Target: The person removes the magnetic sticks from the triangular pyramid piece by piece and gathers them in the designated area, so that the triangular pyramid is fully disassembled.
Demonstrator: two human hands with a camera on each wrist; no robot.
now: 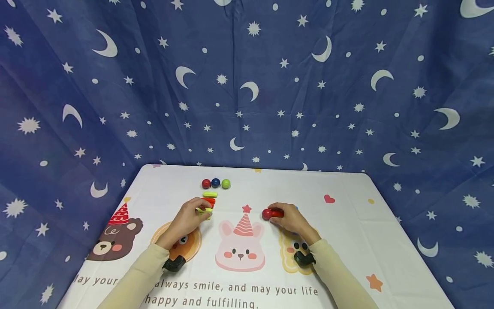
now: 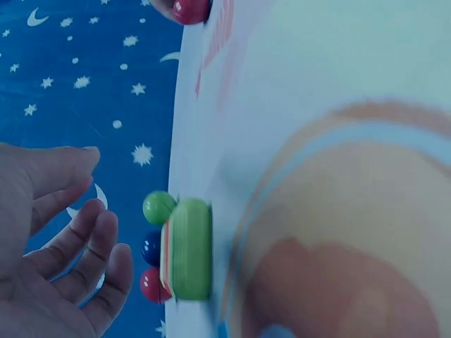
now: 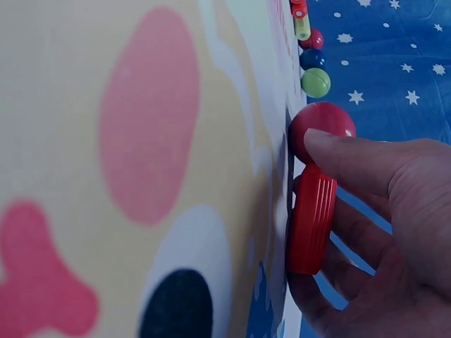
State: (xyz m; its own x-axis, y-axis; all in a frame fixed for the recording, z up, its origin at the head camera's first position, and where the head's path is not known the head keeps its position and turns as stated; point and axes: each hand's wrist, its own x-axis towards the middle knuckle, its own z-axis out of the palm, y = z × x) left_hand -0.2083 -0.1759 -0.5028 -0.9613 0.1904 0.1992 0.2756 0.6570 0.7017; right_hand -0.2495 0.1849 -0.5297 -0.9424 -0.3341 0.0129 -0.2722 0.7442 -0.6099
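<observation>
My left hand (image 1: 188,218) hovers at a row of short rods, its thumb and fingers loosely curved. In the left wrist view a gap separates the fingertips from the nearest green rod (image 2: 192,250). A red rod (image 1: 210,201) and another yellow-green rod (image 1: 210,195) lie behind it. My right hand (image 1: 291,219) holds a red ball (image 3: 322,130) and a ribbed red rod (image 3: 312,222), which meet end to end at the tabletop. The thumb presses on the ball and the fingers pass behind the rod.
Beyond the rods sit a red ball (image 1: 206,183), a dark blue ball (image 1: 215,183) and a green ball (image 1: 226,183) in a line. The white table cover (image 1: 297,184) has printed animals and lettering. A blue star-and-moon curtain (image 1: 247,86) hangs behind the table's far edge.
</observation>
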